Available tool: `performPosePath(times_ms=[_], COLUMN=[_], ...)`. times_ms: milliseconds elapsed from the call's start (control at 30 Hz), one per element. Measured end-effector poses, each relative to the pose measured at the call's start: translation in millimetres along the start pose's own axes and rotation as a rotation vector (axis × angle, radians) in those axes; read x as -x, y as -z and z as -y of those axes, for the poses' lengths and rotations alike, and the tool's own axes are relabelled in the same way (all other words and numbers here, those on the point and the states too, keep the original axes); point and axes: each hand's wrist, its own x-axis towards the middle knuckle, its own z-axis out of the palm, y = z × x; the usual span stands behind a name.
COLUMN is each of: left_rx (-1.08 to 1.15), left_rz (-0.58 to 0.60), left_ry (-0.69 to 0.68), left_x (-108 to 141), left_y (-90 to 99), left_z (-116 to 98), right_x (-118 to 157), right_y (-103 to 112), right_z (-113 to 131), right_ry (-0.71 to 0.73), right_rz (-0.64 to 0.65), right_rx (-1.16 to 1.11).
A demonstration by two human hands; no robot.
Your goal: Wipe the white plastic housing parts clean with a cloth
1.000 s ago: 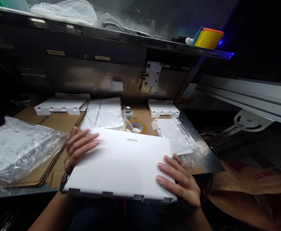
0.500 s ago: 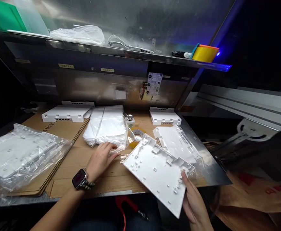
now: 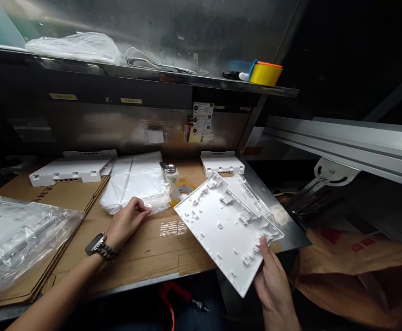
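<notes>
My right hand (image 3: 271, 276) grips a white plastic cover panel (image 3: 224, 227) by its near right corner, holding it tilted above the bench edge with its ribbed inner side facing up. My left hand (image 3: 127, 220), with a watch on the wrist, reaches forward and pinches the near edge of a stack of clear plastic bags (image 3: 135, 181) lying on the cardboard sheet (image 3: 145, 248). A roll of tape (image 3: 184, 189) and a small bottle (image 3: 171, 171) sit between the bags and the panel.
White plastic housings lie at the back left (image 3: 68, 169) and back middle (image 3: 221, 163). Bagged white panels (image 3: 18, 234) rest at the left. More white parts in plastic (image 3: 256, 202) lie behind the held panel. A shelf (image 3: 152, 73) above carries a yellow cup (image 3: 265, 73).
The white panel was flipped from smooth side up to ribbed side up and moved right, in my right hand alone. My left hand let go and reached to the bag stack.
</notes>
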Motion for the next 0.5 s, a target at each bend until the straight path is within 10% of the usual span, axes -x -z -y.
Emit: performPosePath(times_ms=[267,500], left_rx=[0.501,0.589], left_rz=[0.166,0.224], left_ry=[0.139,0.049], left_x=[-10.2,-19.9], left_y=[26.0,19.4], left_z=[-19.6,-16.7], right_x=[-8.9,-4.3], right_y=[-22.0,-136.9], right_z=[-17.7,-73.9], right_ry=[-0.134,-0.220], right_rz=[0.245,0.818], right_rx=[0.055,0.133])
